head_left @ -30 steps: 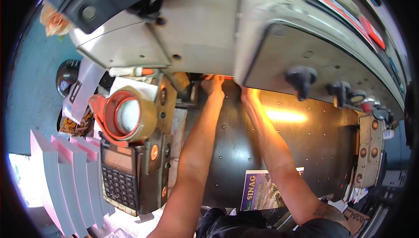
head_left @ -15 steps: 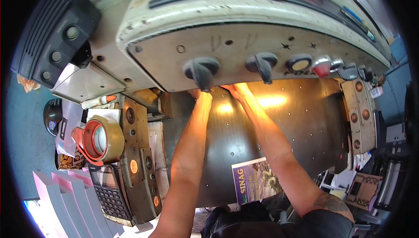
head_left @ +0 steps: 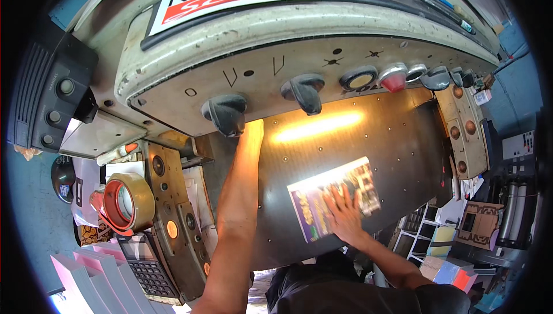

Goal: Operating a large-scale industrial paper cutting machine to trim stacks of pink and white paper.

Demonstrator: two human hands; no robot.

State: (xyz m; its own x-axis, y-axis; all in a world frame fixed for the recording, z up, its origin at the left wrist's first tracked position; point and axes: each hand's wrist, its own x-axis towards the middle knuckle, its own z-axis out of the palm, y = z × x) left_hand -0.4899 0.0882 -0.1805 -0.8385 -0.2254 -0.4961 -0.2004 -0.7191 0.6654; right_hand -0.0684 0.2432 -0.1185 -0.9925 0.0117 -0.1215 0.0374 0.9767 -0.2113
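Observation:
A booklet (head_left: 306,220) with a purple and picture cover lies at a slant on the dark metal machine table (head_left: 403,158), glare across its upper part. My right hand (head_left: 344,213) rests palm down on the cover, fingers spread. My left arm reaches forward over the table. Its wrist (head_left: 253,131) passes beneath the front panel (head_left: 276,78) of the machine, so the fingers of my left hand are hidden. Two black rotary knobs (head_left: 302,90) stick out from the panel, the left one just above that wrist.
Left of the table, a worn control strip (head_left: 167,199) carries a tape dispenser (head_left: 124,201) and a calculator (head_left: 147,265). Stacked pads (head_left: 86,282) stand at lower left. A red mushroom button (head_left: 394,78) sits on the panel. Another worn block (head_left: 461,129) bounds the right side.
My right hand has come back from under the panel onto the booklet. The booklet has shifted forward and tilted. My left hand stays under the panel, and the head view has shifted right.

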